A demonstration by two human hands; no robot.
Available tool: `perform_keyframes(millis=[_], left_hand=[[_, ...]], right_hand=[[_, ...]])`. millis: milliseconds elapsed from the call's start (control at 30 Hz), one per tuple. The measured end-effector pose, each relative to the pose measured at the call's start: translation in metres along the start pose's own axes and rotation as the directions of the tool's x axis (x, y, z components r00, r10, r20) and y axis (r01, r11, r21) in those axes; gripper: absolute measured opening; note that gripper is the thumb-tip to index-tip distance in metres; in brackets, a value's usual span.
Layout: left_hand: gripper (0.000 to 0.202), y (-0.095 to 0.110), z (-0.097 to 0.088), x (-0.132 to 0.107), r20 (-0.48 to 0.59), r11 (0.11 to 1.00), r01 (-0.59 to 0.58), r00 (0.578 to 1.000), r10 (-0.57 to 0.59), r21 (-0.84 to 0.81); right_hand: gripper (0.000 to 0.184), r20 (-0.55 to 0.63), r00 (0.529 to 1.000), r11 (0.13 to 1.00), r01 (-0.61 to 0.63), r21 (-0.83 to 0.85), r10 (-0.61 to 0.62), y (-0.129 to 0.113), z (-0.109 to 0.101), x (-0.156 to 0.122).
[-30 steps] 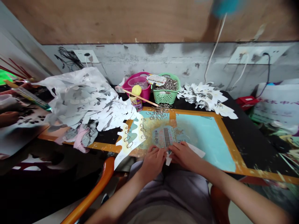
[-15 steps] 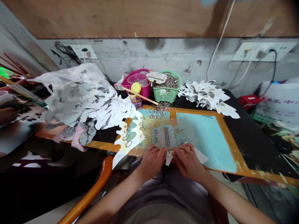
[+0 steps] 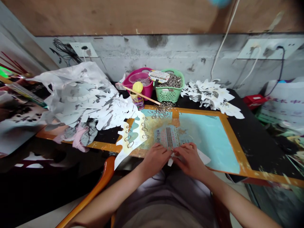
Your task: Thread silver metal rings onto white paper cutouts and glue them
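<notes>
My left hand (image 3: 155, 155) and my right hand (image 3: 188, 156) meet at the near edge of a turquoise mat (image 3: 206, 139). Both hands have their fingers curled and pinch a white paper cutout (image 3: 200, 155) between them, with a small metal ring (image 3: 171, 150) at the fingertips. A strip of the paper hangs down below the fingers. Just beyond the hands lies a printed card (image 3: 169, 136) on the mat.
A cutout with several rings (image 3: 133, 136) lies left of the hands. A heap of white cutouts (image 3: 83, 101) fills the left, another pile (image 3: 210, 95) the back right. A green basket of rings (image 3: 170, 87), pink tub (image 3: 140, 83), yellow-capped bottle (image 3: 137, 95) and loose rings (image 3: 162, 110) stand behind.
The hands stay together on the cutout with only small finger movements. The view has tilted down slightly.
</notes>
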State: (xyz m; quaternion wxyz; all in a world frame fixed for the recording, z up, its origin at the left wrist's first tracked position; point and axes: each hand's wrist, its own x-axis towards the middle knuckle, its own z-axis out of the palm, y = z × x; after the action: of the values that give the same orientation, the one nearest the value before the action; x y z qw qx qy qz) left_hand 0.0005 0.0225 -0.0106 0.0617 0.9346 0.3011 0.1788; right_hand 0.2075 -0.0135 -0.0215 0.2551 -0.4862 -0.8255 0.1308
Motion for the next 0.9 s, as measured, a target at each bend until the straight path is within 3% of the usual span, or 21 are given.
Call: perform_keyframes(millis=[267,400,567,767,900], left_hand=[[0.014,-0.006,0.003,0.002,0.054,1.0,-0.025,0.998,0.026,-0.006],[0.017,-0.006,0.006,-0.001,0.011,0.996,-0.081,0.997,0.08,0.048],[0.019,-0.001,0.009,-0.013,-0.026,0.974,-0.155,0.987,0.161,0.167],[0.032,0.009,0.003,-0.027,0.076,0.989,-0.104,0.992,0.096,0.108],[0.038,0.012,0.009,-0.033,0.002,0.997,-0.043,0.999,0.043,0.064]], right_hand=[[0.003,0.016,1.0,0.987,0.02,-0.158,-0.018,-0.005,0.004,0.001],[0.008,0.034,0.997,0.964,0.072,-0.254,-0.065,-0.003,0.006,0.0],[0.014,0.108,0.983,0.954,0.168,-0.247,-0.145,-0.001,0.0,-0.005],[0.019,0.128,0.979,0.977,0.177,-0.12,-0.162,-0.003,-0.017,-0.013],[0.018,-0.109,0.994,0.989,0.022,0.147,-0.006,0.007,-0.019,-0.007]])
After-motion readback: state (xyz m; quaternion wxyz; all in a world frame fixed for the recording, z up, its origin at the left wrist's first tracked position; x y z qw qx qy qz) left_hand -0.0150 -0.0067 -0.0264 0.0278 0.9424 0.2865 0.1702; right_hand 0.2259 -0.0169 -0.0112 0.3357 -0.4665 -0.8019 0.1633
